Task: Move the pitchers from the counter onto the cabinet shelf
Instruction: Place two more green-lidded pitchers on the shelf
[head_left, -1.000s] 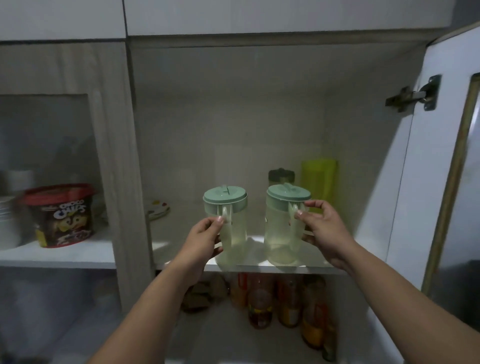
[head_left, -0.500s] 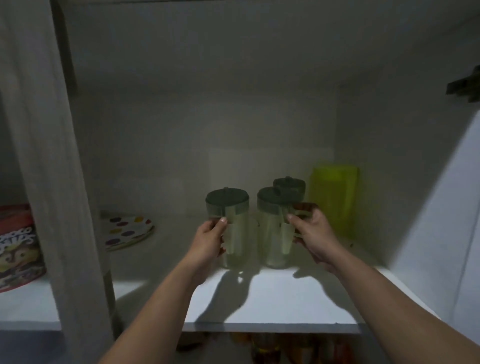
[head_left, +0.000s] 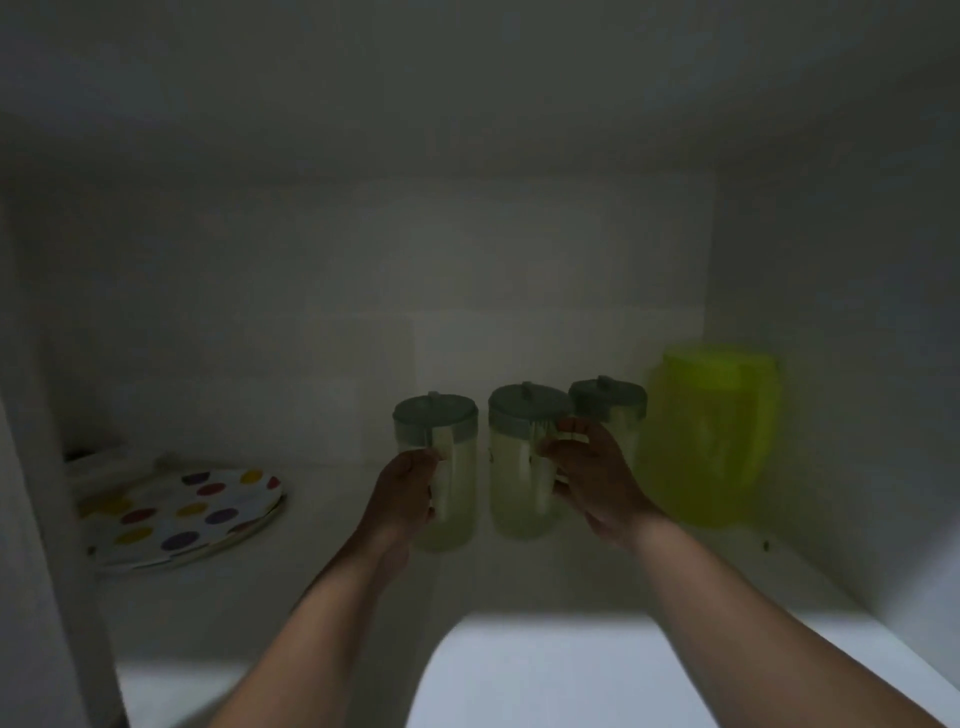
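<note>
Both arms reach deep into the dim cabinet, each hand at a pitcher standing on the shelf (head_left: 545, 597). The left hand (head_left: 402, 493) is wrapped around the handle of the left pitcher (head_left: 441, 467), fingers closed on it; the right hand (head_left: 592, 478) pinches the handle of the middle pitcher (head_left: 519, 467) between thumb and fingers. The two pitchers stand upright with a thin gap between them. Just beyond the right hand's knuckles a third lidded pitcher (head_left: 610, 410) sits further back, close behind the middle one, and to that hand's right a yellow-green container (head_left: 711, 436) fills the corner near the side wall (little room there). Left of the left hand the shelf lies bare as far as a stack of spotted plates (head_left: 176, 512) near the other wall. Nearer than both wrists, the shelf runs open to its front edge.
</note>
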